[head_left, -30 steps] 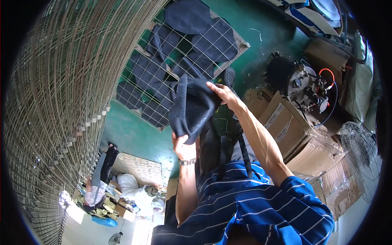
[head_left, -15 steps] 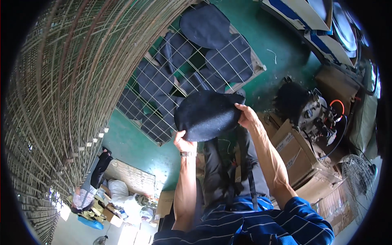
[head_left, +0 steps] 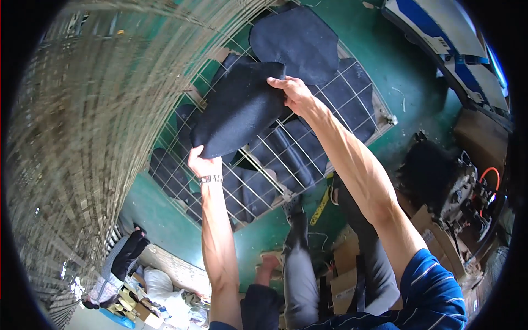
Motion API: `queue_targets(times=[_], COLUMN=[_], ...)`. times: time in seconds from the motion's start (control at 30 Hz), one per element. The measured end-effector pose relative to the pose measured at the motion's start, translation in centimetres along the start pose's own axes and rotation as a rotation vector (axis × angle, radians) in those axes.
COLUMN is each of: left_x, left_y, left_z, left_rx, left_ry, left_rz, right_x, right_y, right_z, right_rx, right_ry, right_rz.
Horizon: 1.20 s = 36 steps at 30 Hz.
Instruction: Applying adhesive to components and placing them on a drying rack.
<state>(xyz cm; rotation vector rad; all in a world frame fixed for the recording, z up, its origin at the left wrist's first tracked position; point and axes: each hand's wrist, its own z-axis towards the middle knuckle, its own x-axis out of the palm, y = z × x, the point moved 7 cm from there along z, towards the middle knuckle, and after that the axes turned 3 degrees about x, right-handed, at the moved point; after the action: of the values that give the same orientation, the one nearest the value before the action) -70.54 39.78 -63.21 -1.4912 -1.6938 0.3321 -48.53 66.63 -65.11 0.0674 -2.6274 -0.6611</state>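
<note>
- the left hand grasps the black sheet by its lower left edge.
- the right hand pinches its upper right edge.
- the sheet is over a wire rack, with other dark sheets around it.

The left side is filled by a tall stack of wire grids, blurred in parts. At the far right, blue-and-white boxes can be seen. Nearer on the right, a metal machine with an orange hose is placed close to a cardboard box. On the green floor, a pale strand is seen at the right and a yellow strip near the middle. At the near left, a person in black trousers is seen near white sacks.
</note>
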Motion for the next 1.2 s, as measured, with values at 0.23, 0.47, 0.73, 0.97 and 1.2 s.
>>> queue_targets(times=[0.23, 0.47, 0.73, 0.97, 1.2], left_x=[-9.6, -10.4, -8.2, 13.1, 27.8], left_y=[9.2, 7.2, 2.6, -12.8, -24.9], left_z=[8.9, -6.9, -27.3, -33.4, -34.1], left_rx=[-0.081, 0.154, -0.210, 0.357, 0.200], left_ry=[-0.267, -0.201, -0.316, 0.026, 0.029], left_rz=[0.546, 0.805, 0.695, 0.321, -0.396], right_x=[-6.5, -23.2, -35.0, -31.2, -30.2], right_y=[-6.2, -8.6, -2.3, 8.8, 14.6], right_z=[7.3, -8.2, -34.5, -38.7, -29.9], right_rx=[-0.231, -0.226, 0.039, -0.121, -0.128], right_ry=[-0.294, -0.258, -0.626, -0.569, -0.448], right_rz=[-0.998, -1.409, -1.098, -1.133, -1.165])
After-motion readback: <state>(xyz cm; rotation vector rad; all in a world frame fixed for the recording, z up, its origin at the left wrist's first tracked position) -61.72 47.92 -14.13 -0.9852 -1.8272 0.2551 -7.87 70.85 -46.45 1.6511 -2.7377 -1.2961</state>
